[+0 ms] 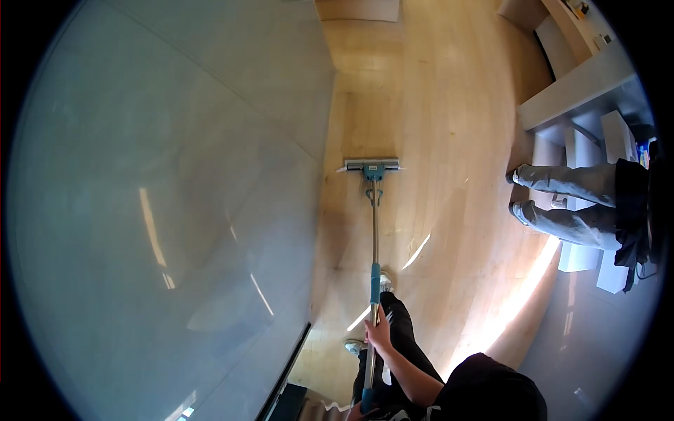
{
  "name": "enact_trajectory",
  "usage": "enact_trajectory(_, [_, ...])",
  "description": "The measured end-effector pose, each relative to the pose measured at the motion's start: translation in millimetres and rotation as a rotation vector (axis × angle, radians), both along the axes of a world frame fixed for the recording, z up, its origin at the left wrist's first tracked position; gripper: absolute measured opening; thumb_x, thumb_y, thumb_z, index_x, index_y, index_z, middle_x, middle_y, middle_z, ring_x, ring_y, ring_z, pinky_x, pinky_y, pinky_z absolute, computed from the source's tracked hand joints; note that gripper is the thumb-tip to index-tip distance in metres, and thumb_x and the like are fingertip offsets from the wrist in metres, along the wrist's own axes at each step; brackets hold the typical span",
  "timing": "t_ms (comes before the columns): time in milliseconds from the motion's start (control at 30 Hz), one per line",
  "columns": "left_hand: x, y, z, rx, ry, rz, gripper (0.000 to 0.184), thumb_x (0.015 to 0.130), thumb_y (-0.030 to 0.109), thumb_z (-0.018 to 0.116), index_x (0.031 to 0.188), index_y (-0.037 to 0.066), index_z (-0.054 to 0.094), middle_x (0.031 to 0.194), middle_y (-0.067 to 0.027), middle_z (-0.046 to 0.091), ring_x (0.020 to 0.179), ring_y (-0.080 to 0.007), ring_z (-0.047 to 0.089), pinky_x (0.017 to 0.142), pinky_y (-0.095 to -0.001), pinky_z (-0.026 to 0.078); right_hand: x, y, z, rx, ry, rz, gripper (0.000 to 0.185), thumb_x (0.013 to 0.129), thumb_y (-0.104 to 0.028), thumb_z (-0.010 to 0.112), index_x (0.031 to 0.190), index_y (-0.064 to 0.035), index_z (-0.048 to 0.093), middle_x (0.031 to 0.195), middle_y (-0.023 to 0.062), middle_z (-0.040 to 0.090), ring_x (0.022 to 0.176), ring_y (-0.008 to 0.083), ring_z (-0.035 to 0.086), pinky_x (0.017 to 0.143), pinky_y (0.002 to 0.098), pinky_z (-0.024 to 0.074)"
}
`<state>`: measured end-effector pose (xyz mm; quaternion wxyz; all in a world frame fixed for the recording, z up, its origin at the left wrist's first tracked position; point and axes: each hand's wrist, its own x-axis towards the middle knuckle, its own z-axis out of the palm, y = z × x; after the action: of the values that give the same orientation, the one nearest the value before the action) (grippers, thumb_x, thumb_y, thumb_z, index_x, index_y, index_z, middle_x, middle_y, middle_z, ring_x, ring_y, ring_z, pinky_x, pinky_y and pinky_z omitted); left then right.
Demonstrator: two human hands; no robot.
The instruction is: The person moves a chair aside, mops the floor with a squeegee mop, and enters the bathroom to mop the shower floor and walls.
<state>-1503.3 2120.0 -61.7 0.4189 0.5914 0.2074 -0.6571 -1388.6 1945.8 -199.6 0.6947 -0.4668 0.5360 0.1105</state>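
Note:
A flat mop (375, 224) with a steel pole, teal grips and a wide teal-and-grey head stretches forward from my body, its head lying on the wooden floor. My right hand (379, 333) is closed around the pole just below the middle teal grip. At the bottom edge, only a sliver of my left hand (355, 413) shows, against the teal grip at the near end of the pole; its fingers are mostly hidden. My legs and shoes are on either side of the pole.
A large grey glossy panel (175, 175) borders the floor (449, 140) on the left. At the right another person (576, 203) in light jeans stands by white boxes (579, 257) and a shelf unit (583, 91). A cardboard-coloured box (358, 10) sits at the top. Sunlight streaks the floor.

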Motion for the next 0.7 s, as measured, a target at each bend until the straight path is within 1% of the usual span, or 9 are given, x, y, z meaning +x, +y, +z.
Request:
enact_trajectory(100, [-6.0, -10.7, -18.2, 0.097, -0.345, -0.168, 0.032, 0.073, 0.021, 0.058, 0.095, 0.001, 0.046, 0.057, -0.0130, 0.051, 0.047, -0.0243, 0.051, 0.047, -0.0334, 0.043, 17.1, -7.9, -7.8, 0.038, -0.036, -0.104, 0.064, 0.074, 0.003, 0.050, 0.129, -0.0160, 0.022, 0.051, 0.0015, 0.042, 0.035, 0.0089, 0.042, 0.031, 0.0230, 0.0357])
enact_trajectory(233, [22.0, -54.2, -73.4, 0.096, -0.786, -0.276, 0.036, 0.072, 0.024, 0.060, 0.094, 0.000, 0.047, 0.061, -0.0160, 0.054, 0.052, -0.0288, 0.054, 0.051, -0.0361, 0.044, 54.3, -58.4, -72.4, -0.075, -0.143, -0.140, 0.054, 0.074, 0.001, 0.050, 0.123, -0.0080, 0.029, 0.051, 0.0018, 0.044, 0.035, 0.0105, 0.043, 0.030, 0.0237, 0.0357])
enact_trajectory(300, [92.6, -113.8, -68.5, 0.227, -0.462, -0.267, 0.044, 0.068, 0.031, 0.063, 0.092, -0.003, 0.048, 0.072, -0.0222, 0.056, 0.069, -0.0380, 0.055, 0.062, -0.0410, 0.044, 94.4, -99.3, -95.7, -0.017, -0.130, -0.244, 0.052, 0.074, 0.000, 0.051, 0.120, -0.0032, 0.028, 0.052, 0.0038, 0.045, 0.037, 0.0114, 0.044, 0.031, 0.0237, 0.0367])
enact_trajectory(333, [102.3, -121.2, -99.9, 0.179, -0.552, -0.226, 0.043, 0.069, 0.031, 0.063, 0.090, -0.003, 0.048, 0.076, -0.0218, 0.056, 0.075, -0.0390, 0.054, 0.065, -0.0421, 0.043, 119.4, -122.2, -98.6, 0.023, -0.164, -0.245, 0.053, 0.074, -0.001, 0.051, 0.121, -0.0045, 0.027, 0.057, 0.0050, 0.047, 0.038, 0.0119, 0.044, 0.033, 0.0252, 0.0384])
enact_trajectory(433, [199.8, -185.9, -104.5, 0.218, -0.663, -0.270, 0.041, 0.069, 0.032, 0.061, 0.089, -0.002, 0.049, 0.079, -0.0247, 0.056, 0.078, -0.0397, 0.054, 0.065, -0.0423, 0.043, 188.3, -179.1, -103.3, 0.095, -0.339, -0.211, 0.055, 0.074, -0.004, 0.050, 0.123, -0.0136, 0.026, 0.076, 0.0078, 0.050, 0.045, 0.0133, 0.045, 0.037, 0.0277, 0.0410])
enact_trajectory(567, [282.6, -237.8, -120.6, 0.234, -0.876, -0.316, 0.036, 0.067, 0.028, 0.062, 0.082, -0.003, 0.050, 0.075, -0.0259, 0.055, 0.075, -0.0404, 0.053, 0.066, -0.0421, 0.044, 266.7, -228.6, -97.1, 0.083, -0.339, -0.191, 0.024, 0.083, -0.014, 0.042, 0.104, -0.0130, 0.032, 0.064, 0.0063, 0.045, 0.039, 0.0134, 0.041, 0.033, 0.0279, 0.0387])
enact_trajectory(633, [311.9, -240.5, -155.3, 0.115, -0.904, -0.213, 0.029, 0.068, 0.024, 0.062, 0.076, -0.001, 0.050, 0.068, -0.0216, 0.057, 0.062, -0.0340, 0.057, 0.056, -0.0396, 0.046, 304.7, -244.8, -115.1, 0.017, -0.393, -0.071, 0.030, 0.085, -0.022, 0.037, 0.113, -0.0153, 0.026, 0.081, 0.0121, 0.047, 0.041, 0.0142, 0.041, 0.035, 0.0285, 0.0390])
enact_trajectory(667, [332.5, -244.5, -146.9, 0.122, -0.911, -0.216, 0.029, 0.068, 0.024, 0.062, 0.076, -0.001, 0.050, 0.068, -0.0216, 0.057, 0.062, -0.0340, 0.057, 0.056, -0.0396, 0.046, 324.3, -247.1, -114.5, 0.024, -0.400, -0.073, 0.030, 0.085, -0.022, 0.037, 0.113, -0.0153, 0.026, 0.081, 0.0121, 0.047, 0.041, 0.0142, 0.041, 0.035, 0.0285, 0.0390])
enact_trajectory(700, [356.9, -251.8, -129.0, 0.002, -0.679, -0.045, 0.024, 0.070, 0.022, 0.062, 0.071, 0.001, 0.049, 0.059, -0.0131, 0.051, 0.049, -0.0228, 0.051, 0.043, -0.0338, 0.041, 344.1, -250.5, -110.8, -0.041, -0.356, -0.070, 0.028, 0.086, -0.023, 0.036, 0.111, -0.0143, 0.027, 0.076, 0.0118, 0.047, 0.040, 0.0141, 0.041, 0.034, 0.0283, 0.0384])
